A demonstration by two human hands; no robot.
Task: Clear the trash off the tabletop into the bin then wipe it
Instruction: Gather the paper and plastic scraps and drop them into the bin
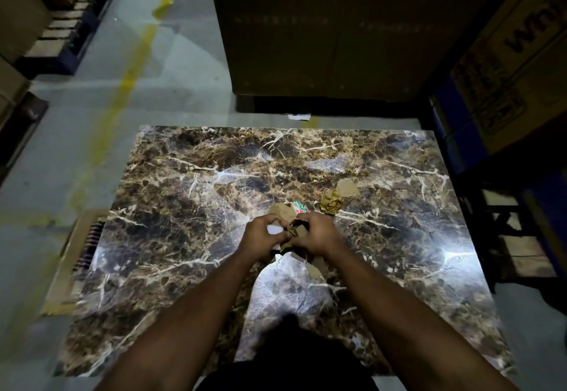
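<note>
Your left hand (263, 237) and right hand (317, 235) curl around paper scraps (296, 231) mid-tabletop (184, 194) — a crumpled wad (331, 202) lies just beyond the scraps, and a far-right carton (518, 62) reads "Whi" — the rest is cut off.

The worktop (214, 194) is showing a dark brown marble pattern — tan blotches crossed by white veins. Brown scraps (283, 211) and a white piece (274, 229) are lying at its middle, beside a wrapper (298, 207) in red, green and white. At one o'clock from them a yellowish-tan crumpled wad (330, 204) is sitting. The grey floor (92, 132) is carrying a worn yellow stripe (129, 77) — the boxes (322, 28) are brown.
</note>
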